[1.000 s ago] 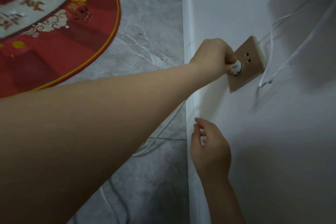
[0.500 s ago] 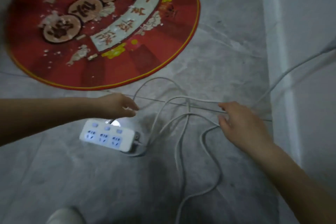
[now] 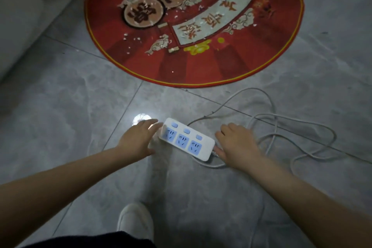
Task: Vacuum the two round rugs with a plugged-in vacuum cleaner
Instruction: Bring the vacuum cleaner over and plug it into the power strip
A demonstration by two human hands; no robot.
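Note:
A round red rug [image 3: 231, 62] with gold trim and pale crumbs scattered on it lies on the grey tiled floor ahead. In front of it sits a white power strip [image 3: 187, 140] with three blue sockets and three buttons. My left hand [image 3: 138, 139] reaches toward the strip's left end with fingers stretched out, just short of it. My right hand [image 3: 235, 147] is at the strip's right end, fingers spread, thumb touching where the cable leaves it. The white cable [image 3: 285, 127] loops over the floor to the right. No vacuum cleaner is in view.
My white shoe [image 3: 135, 220] stands on the tiles below the strip. A pale wall or furniture face [image 3: 26, 6] rises at the left. A bright lamp reflection [image 3: 141, 120] shines on the floor beside my left hand.
A second ago my left hand held a plug at the wall socket. The view has since turned to the floor, and both hands have closed in on the power strip's two ends.

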